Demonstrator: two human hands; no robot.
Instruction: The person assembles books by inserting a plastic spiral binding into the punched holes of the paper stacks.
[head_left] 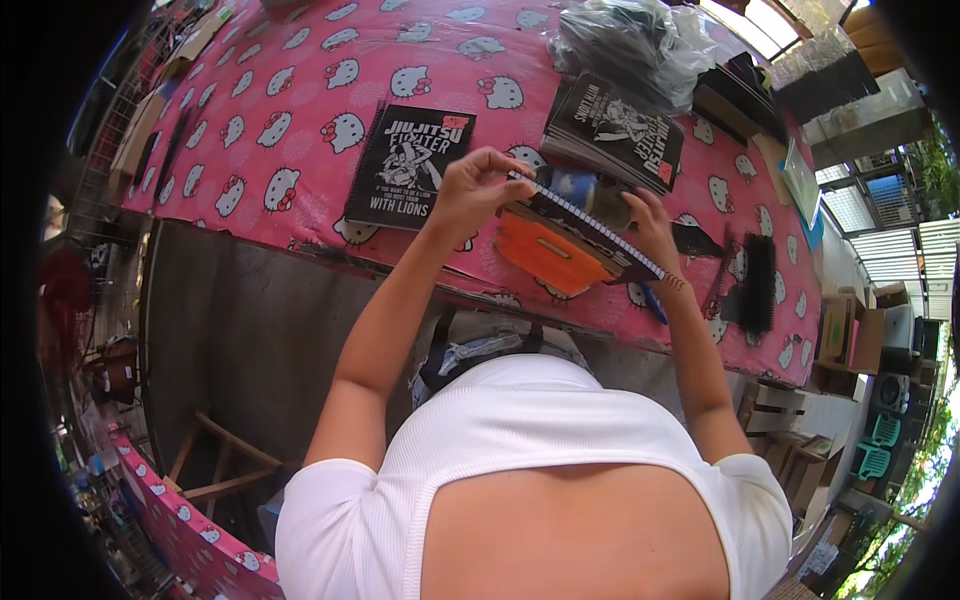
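Above the near edge of the table I hold a black spiral-bound notebook (590, 232) tilted on edge, its light coil running along the top. My left hand (482, 188) pinches the coil's left end between thumb and fingers. At the other end, my right hand (652, 232) has its fingers curled round the notebook's far side, and a loose tail of coil sticks out beside the wrist. Just below the notebook lies a flat orange piece (555, 255) with a slot-like mark. Behind it, partly hidden, is a blue roll-shaped thing (573, 186).
Another black notebook (410, 168) lies left of my hands. A stack of similar notebooks (618, 130) sits behind, near crumpled clear plastic (635, 50). Black coils (755, 285) and a blue pen (656, 306) lie right on the pink patterned tablecloth (300, 120).
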